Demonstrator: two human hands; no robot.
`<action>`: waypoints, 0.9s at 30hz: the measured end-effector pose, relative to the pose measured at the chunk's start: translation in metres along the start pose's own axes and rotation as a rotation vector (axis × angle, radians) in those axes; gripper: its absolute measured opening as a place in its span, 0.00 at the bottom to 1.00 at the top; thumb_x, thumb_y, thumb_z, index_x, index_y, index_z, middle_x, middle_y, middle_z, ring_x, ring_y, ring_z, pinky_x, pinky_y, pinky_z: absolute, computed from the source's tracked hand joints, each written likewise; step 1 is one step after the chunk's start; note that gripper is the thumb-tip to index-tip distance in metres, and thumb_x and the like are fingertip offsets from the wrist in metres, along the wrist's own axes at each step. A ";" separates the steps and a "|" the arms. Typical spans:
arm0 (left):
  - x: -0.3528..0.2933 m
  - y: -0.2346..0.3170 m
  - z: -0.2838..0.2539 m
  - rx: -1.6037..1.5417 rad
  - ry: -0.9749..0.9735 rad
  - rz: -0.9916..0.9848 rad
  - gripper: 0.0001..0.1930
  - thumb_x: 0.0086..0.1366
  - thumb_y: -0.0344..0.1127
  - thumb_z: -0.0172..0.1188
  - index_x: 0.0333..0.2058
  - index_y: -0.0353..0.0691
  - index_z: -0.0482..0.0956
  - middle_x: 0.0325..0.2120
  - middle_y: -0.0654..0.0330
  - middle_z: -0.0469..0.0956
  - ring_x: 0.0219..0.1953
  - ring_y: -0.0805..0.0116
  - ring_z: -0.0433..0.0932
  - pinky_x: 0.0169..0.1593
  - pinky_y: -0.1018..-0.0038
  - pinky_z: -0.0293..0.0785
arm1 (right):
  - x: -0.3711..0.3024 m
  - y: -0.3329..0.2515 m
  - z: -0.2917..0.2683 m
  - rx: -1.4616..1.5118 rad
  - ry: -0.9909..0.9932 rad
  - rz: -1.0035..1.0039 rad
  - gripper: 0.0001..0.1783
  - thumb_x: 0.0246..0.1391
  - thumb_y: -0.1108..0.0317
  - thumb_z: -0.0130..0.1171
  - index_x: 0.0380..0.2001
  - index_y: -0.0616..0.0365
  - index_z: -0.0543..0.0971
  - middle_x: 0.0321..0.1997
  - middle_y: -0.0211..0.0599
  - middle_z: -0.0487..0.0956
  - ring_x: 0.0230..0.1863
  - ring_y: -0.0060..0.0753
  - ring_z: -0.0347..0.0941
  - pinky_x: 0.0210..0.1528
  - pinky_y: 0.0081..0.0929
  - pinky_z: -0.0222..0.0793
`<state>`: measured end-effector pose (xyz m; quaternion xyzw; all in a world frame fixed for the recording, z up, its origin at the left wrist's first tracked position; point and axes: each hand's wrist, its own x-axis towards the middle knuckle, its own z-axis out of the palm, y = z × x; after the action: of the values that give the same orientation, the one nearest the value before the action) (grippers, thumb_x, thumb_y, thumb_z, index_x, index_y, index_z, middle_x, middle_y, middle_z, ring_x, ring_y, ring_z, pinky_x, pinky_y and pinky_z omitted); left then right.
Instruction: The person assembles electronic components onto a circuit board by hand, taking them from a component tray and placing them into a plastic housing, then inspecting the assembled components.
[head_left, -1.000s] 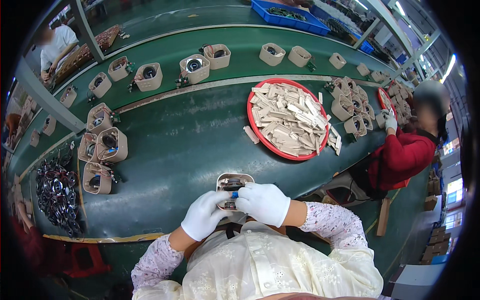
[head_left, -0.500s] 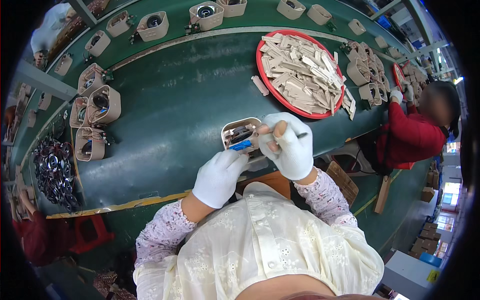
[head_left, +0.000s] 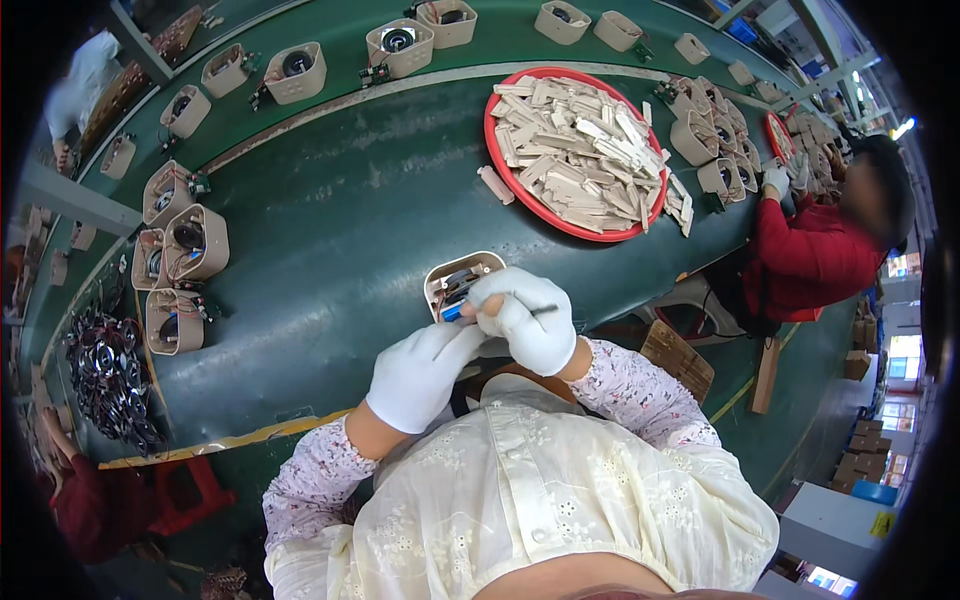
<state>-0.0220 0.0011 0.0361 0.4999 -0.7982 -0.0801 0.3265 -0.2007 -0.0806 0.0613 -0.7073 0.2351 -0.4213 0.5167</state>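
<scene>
A beige plastic housing (head_left: 433, 290) stands on the green table in front of me, its top uncovered. Inside it sit a dark round speaker (head_left: 457, 284) and a small blue part (head_left: 452, 312). My left hand (head_left: 418, 378), in a white glove with bare fingertips, is closed at the housing's near side, by the blue part. Over the housing's right near corner, my gloved right hand (head_left: 535, 322) is pinched, fingertips against the blue part's end. From that hand sticks out the end of a thin dark rod (head_left: 545, 309); the rest is hidden by the fingers.
A red round tray (head_left: 492, 140) heaped with beige strips (head_left: 580, 150) lies at the far right, a loose strip (head_left: 495, 186) beside it. Similar housings (head_left: 198, 245) stand left, above black ring-shaped parts (head_left: 105, 365). More line the far belt. A person in red (head_left: 810, 245) works at right.
My right hand has come down and left, from above the housing's right side to the blue part, close to my left hand. The whole view has shifted slightly.
</scene>
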 end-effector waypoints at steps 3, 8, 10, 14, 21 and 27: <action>0.012 -0.009 -0.009 -0.029 -0.080 -0.021 0.17 0.60 0.32 0.63 0.50 0.48 0.80 0.36 0.62 0.80 0.34 0.63 0.82 0.33 0.70 0.79 | 0.012 -0.014 -0.007 0.082 0.024 0.223 0.12 0.66 0.71 0.52 0.37 0.66 0.84 0.33 0.36 0.82 0.29 0.22 0.73 0.34 0.22 0.70; 0.017 -0.015 -0.012 -0.192 -0.032 0.002 0.20 0.57 0.33 0.72 0.49 0.43 0.81 0.36 0.54 0.82 0.33 0.54 0.83 0.34 0.66 0.80 | 0.053 0.001 -0.070 -0.626 0.294 -0.024 0.10 0.57 0.73 0.62 0.43 0.56 0.84 0.40 0.38 0.82 0.36 0.34 0.81 0.38 0.29 0.76; 0.018 -0.013 -0.009 -0.176 0.004 0.045 0.20 0.58 0.32 0.72 0.50 0.43 0.81 0.36 0.54 0.82 0.33 0.53 0.83 0.35 0.66 0.80 | 0.073 0.021 -0.102 -1.103 0.170 -0.142 0.16 0.52 0.72 0.66 0.46 0.49 0.82 0.47 0.38 0.79 0.44 0.47 0.80 0.40 0.38 0.77; 0.019 -0.017 -0.005 -0.088 -0.069 0.054 0.26 0.60 0.35 0.70 0.58 0.45 0.77 0.41 0.59 0.82 0.36 0.59 0.84 0.35 0.67 0.81 | 0.087 0.057 -0.117 -1.438 -0.095 -0.163 0.12 0.54 0.70 0.57 0.42 0.47 0.79 0.46 0.31 0.77 0.49 0.40 0.77 0.44 0.36 0.79; 0.028 -0.027 -0.007 -0.126 -0.105 -0.077 0.26 0.60 0.39 0.70 0.57 0.47 0.76 0.39 0.58 0.82 0.37 0.58 0.84 0.37 0.66 0.81 | 0.090 0.047 -0.119 -1.505 -0.075 -0.208 0.04 0.49 0.69 0.60 0.31 0.49 0.78 0.38 0.32 0.76 0.44 0.38 0.76 0.37 0.34 0.78; 0.032 -0.031 -0.014 -0.108 -0.144 -0.061 0.25 0.61 0.40 0.69 0.57 0.48 0.77 0.36 0.59 0.81 0.35 0.59 0.83 0.35 0.67 0.80 | 0.041 0.000 -0.076 -1.108 -0.188 -0.083 0.11 0.47 0.70 0.62 0.36 0.44 0.78 0.28 0.33 0.76 0.33 0.42 0.78 0.32 0.38 0.74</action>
<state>0.0006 -0.0383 0.0463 0.4988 -0.7985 -0.1686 0.2919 -0.2419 -0.1526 0.0840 -0.9161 0.3461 -0.1901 0.0694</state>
